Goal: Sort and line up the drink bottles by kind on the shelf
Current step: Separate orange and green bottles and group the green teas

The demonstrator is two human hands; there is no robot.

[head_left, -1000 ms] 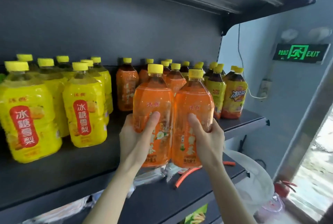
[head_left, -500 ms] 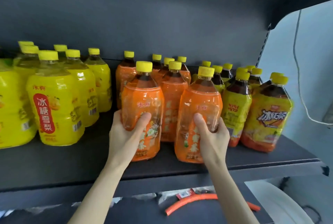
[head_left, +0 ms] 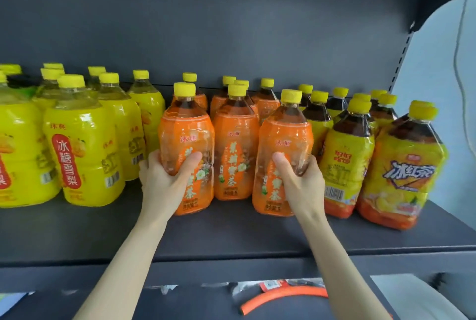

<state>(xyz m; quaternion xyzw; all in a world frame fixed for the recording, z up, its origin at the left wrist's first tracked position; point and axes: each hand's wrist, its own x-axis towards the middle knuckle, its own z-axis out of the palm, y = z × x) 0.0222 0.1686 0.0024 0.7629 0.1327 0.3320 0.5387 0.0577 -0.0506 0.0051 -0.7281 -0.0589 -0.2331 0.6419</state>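
Nearest, an orange strip (head_left: 280,296) is lying on the lower level, under the front lip of the shelf (head_left: 231,240). Above it, two forearms are reaching across the shelf's bare front band. The left hand (head_left: 164,183) is curling fingers and thumb round the waist of the left orange bottle (head_left: 185,129), and the right hand (head_left: 301,183) is grasping the right orange bottle (head_left: 286,131) the same way. Both bottles are standing upright at the front of the middle block; whether their bases are bearing on the board cannot be told. Between them, slightly farther back, a third orange bottle (head_left: 235,144) is standing, with more orange ones lining up behind it.

The sorting is looking mostly done. The yellow pear-drink bottles (head_left: 79,144) are grouping at the left, the orange ones are filling the middle, and the iced-tea bottles (head_left: 401,170) are holding the right. What is probably remaining is releasing the two held bottles and squaring the fronts: the iced-tea pair is sitting farther forward than the orange row, and one is showing its barcode side. Far left, a green shape (head_left: 23,88) is peeking out among the yellow caps, too hidden to identify. Behind everything, the dark back panel (head_left: 231,23) is closing off the shelf.
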